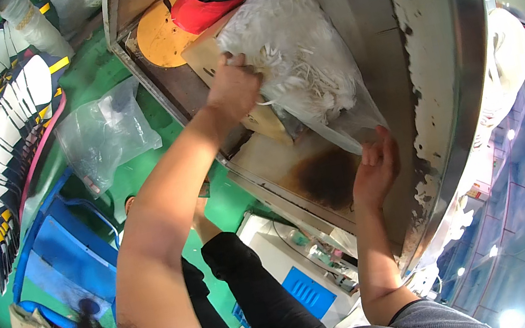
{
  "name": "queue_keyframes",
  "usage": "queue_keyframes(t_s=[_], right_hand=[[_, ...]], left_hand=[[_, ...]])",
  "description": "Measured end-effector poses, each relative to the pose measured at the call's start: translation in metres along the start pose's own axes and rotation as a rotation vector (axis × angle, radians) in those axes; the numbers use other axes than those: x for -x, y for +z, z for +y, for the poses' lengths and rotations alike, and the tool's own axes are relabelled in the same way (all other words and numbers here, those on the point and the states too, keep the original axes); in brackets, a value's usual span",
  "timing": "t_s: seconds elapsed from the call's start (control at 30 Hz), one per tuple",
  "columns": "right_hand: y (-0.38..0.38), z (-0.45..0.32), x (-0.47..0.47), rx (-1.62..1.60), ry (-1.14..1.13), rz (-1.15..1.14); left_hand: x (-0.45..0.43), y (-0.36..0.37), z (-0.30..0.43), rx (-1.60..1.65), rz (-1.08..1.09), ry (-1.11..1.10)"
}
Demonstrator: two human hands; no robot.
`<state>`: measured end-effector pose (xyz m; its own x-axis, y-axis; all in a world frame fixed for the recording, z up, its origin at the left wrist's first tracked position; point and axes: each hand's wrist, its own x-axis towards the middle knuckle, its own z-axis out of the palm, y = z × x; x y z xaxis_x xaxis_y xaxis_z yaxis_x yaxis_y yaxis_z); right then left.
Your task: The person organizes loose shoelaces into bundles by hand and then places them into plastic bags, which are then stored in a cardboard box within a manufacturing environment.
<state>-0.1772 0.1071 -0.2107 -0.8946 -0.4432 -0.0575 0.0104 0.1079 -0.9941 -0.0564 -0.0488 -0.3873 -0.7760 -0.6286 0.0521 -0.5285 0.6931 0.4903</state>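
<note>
A clear plastic bag [341, 134] full of white strips or cords [295, 52] lies on the worn work surface. My left hand [236, 87] is closed on the near left side of the bag, above a tan cardboard piece [273, 122]. At the bag's edge, lower right, my right hand [375, 165] pinches the thin plastic between thumb and fingers. The bag's far side rests close to a red cap [213, 1].
A round yellow piece [163, 34] lies by the cap. The surface has a raised metal rim [166, 94] and a dark stain. On the green floor are an empty plastic bag [107, 133], a blue chair [67, 251] and stacked white-and-navy pieces [8, 124].
</note>
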Motion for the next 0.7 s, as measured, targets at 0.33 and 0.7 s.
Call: queue_keyframes(t_s=[0.33,0.7], right_hand=[[-0.077,-0.077,0.164,0.333,0.058,-1.048],[-0.046,0.003,0.192,0.024,1.124,-0.656]], left_hand=[[0.165,-0.18,0.129,1.036,0.305,0.207],[0.309,-0.198,0.039,0.759,0.044,-0.5]])
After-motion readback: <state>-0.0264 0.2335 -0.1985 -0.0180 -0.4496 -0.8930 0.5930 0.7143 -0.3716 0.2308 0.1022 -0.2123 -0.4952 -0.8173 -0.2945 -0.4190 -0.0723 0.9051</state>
